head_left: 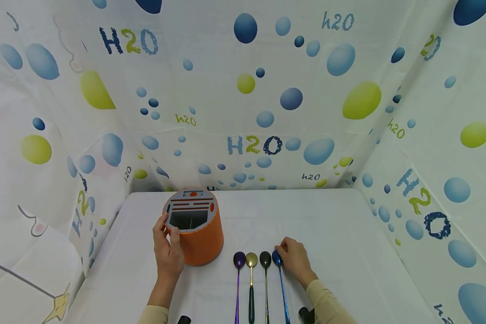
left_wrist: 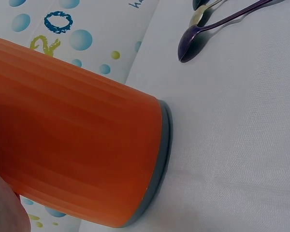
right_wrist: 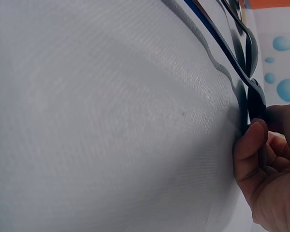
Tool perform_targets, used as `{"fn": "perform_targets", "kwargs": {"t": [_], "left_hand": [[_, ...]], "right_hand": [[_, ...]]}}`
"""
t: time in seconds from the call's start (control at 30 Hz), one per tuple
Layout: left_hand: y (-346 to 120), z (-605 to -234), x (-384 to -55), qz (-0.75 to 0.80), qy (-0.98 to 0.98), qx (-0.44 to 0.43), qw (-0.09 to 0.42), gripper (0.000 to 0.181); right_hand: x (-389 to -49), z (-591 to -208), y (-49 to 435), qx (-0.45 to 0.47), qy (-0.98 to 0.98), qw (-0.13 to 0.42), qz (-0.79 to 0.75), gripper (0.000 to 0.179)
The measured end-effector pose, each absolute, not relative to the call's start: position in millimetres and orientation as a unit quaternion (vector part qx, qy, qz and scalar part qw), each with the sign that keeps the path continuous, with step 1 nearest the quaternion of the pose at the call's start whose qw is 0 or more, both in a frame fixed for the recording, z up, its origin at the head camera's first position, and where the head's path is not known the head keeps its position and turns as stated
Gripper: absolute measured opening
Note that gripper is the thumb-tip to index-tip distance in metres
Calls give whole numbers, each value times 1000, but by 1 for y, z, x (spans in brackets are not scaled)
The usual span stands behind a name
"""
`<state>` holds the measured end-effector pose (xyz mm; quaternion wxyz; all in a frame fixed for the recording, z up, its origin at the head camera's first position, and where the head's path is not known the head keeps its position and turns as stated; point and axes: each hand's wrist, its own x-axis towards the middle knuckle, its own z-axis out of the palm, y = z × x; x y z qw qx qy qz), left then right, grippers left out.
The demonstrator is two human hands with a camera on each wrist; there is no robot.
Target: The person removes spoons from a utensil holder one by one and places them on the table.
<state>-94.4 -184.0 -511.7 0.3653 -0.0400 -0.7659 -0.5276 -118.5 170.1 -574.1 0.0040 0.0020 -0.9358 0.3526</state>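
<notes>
An orange utensil holder [head_left: 205, 245] with a grey slotted top stands at the left of the table. My left hand [head_left: 170, 254] grips its left side, thumb at the top rim; in the left wrist view the ribbed orange wall and grey base show. Four long spoons would be several: a purple spoon [head_left: 239, 259], a gold spoon [head_left: 251, 259] with a dark handle, a black spoon [head_left: 265, 259] and a blue spoon [head_left: 283, 288] lie side by side, bowls pointing away. My right hand [head_left: 296, 261] pinches the blue spoon's bowl at its tip, partly hiding it.
A white cloth covers the table [head_left: 328, 216]. Behind and at both sides stand white curtains [head_left: 210, 90] printed with blue and green bubbles and lettering. Dark objects [head_left: 306, 315] show near each wrist at the bottom edge.
</notes>
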Motion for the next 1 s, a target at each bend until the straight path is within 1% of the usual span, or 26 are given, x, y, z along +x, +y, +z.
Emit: {"fn": "perform_targets", "kwargs": {"t": [0.17,0.23,0.4,0.67,0.9,0.97,1.0], "left_hand": [[-184,-510,-94,-525,-767,-42,367,55],[-184,-509,-94,-527,-767,-39,363,55],[-184,-508,-94,-533,-770,-28,350,56],[-185,-504,-92,-541,-775,-17,327,55],[-187,-498,-91,-536,-784,-5,313,55],[-186,-494,-90,-518,-791,-1,324,55],[-184,-491,-89,-504,-794,-7,339,55]], "right_hand": [[-118,-573,171,-7,-936,-1,353,24],[-118,-573,171,-1,-937,6,350,25],[-117,-574,171,9,-940,19,339,25],[-117,-574,173,3,-942,20,336,22],[-119,-572,175,18,-936,58,346,15],[-120,-571,173,25,-934,74,349,13],[-120,-570,173,29,-932,79,352,12]]}}
